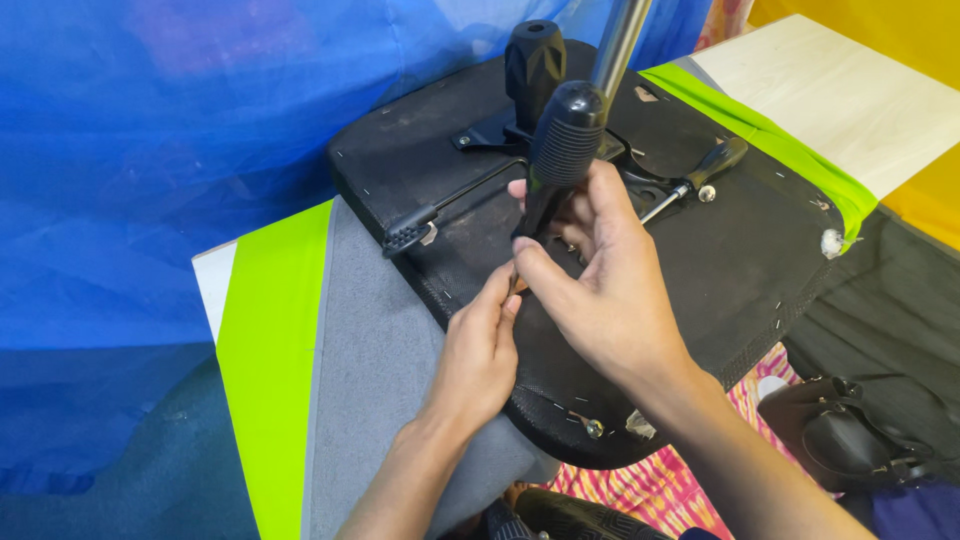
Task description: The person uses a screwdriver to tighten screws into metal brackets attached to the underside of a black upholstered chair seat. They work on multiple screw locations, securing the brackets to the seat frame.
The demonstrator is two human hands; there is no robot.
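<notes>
A black ribbed-handled screwdriver (556, 160) is held nearly upright over the black upturned chair seat base (740, 250), tip down, by the right hand (600, 290), its grip closed; the tip is pinched by the left hand (480, 350).

Upturned chair seat (740, 260) lying on the worktop (370, 340), underside up. Upright screwdriver (560, 150) near its middle, right hand (600, 290) around it, left hand (480, 360) at the tip. Second screwdriver (700, 175) flat to the right; lever (440, 210) to the left; bag (840, 430) lower right.
</notes>
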